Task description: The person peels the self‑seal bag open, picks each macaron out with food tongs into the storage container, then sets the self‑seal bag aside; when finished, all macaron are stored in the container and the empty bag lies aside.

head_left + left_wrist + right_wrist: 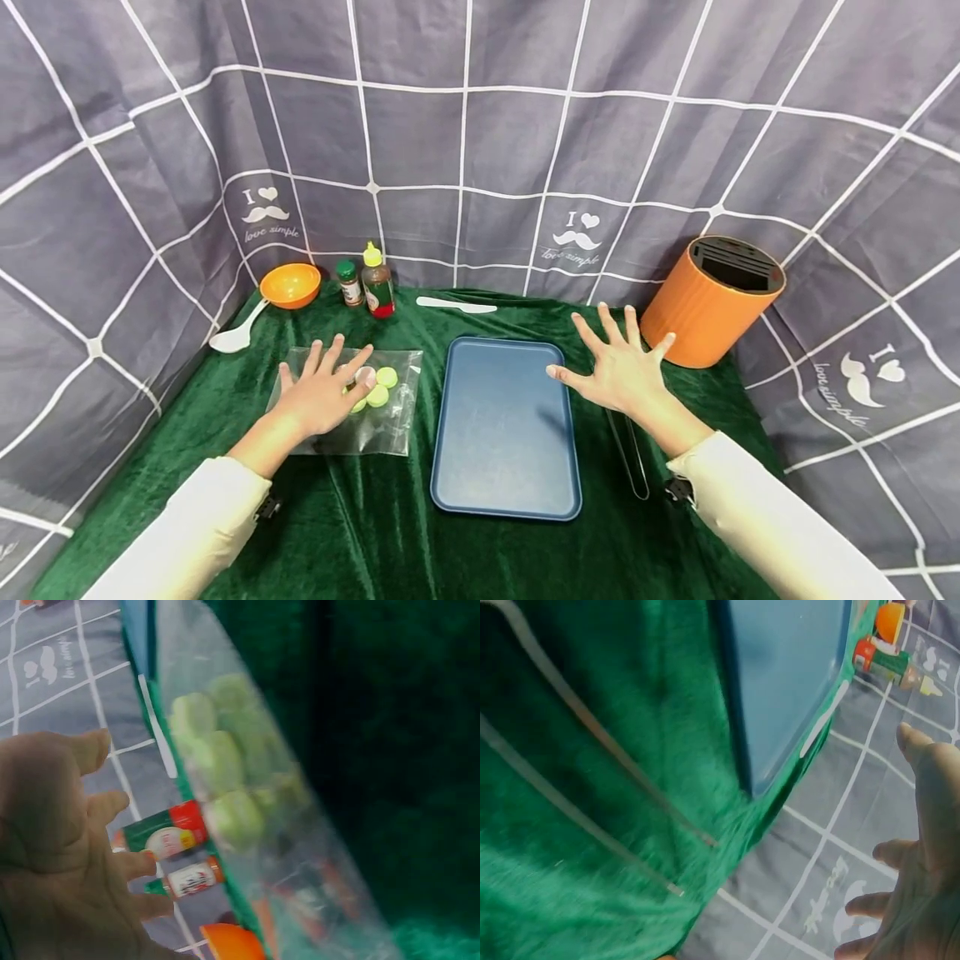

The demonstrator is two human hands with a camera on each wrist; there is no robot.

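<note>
Both hands are spread, holding nothing: left hand (318,392) over the bag (390,421) of slices (381,386), right hand (615,367) above tongs (633,458), beside the tray (504,433). Judged: start; next, grip the bag.

Printed text appears only on the grey grid-patterned fabric backdrop (480,125). White motif reading "I", a heart, a moustache and "love simple" stands at three places: upper left behind the orange bowl, centre behind the blue tray, and right beside the orange knife block. Labels on the two small condiment bottles (367,287) are illegible.
</note>
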